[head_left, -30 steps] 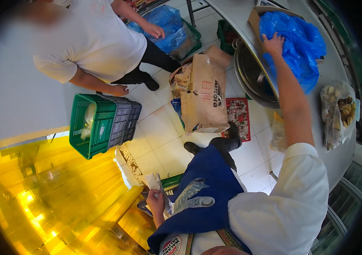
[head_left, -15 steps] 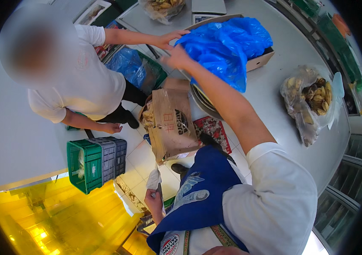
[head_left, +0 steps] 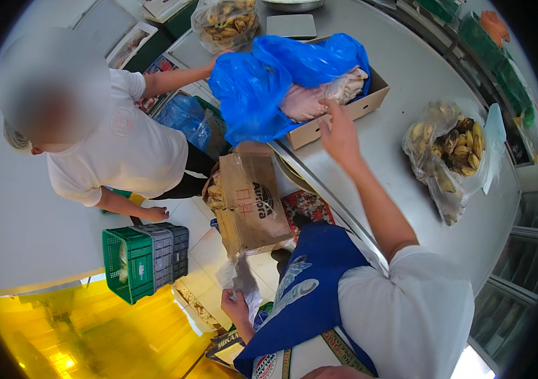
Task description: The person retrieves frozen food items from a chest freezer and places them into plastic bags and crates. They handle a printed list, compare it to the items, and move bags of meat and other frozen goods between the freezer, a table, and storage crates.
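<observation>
Presently, right hand [head_left: 341, 136]: upper centre, half open, visibly gripping nothing, fingertips at pale meat [head_left: 305, 103].
Left hand [head_left: 236, 307]: lower centre, curled around crumpled whitish wrapping [head_left: 242, 278].

Steel tbl [head_left: 433, 69]: clear plastic bag [head_left: 422, 151] w/ bananas [head_left: 469, 151], R side; 2nd bag of bananas [head_left: 226, 25] at far end, nr flat pale slab [head_left: 291, 26] & metal bowl [head_left: 293, 6]. Flr: worn brown carton [head_left: 239, 215], red patterned mat [head_left: 313, 205] beside it; green crate [head_left: 145, 268] touching grey crate [head_left: 171, 252], clear plastic bundle [head_left: 123, 262] inside green one. Blue plastic bundle [head_left: 182, 119] farther off. Translucent yellow sheeting [head_left: 92, 322], btm L.
</observation>
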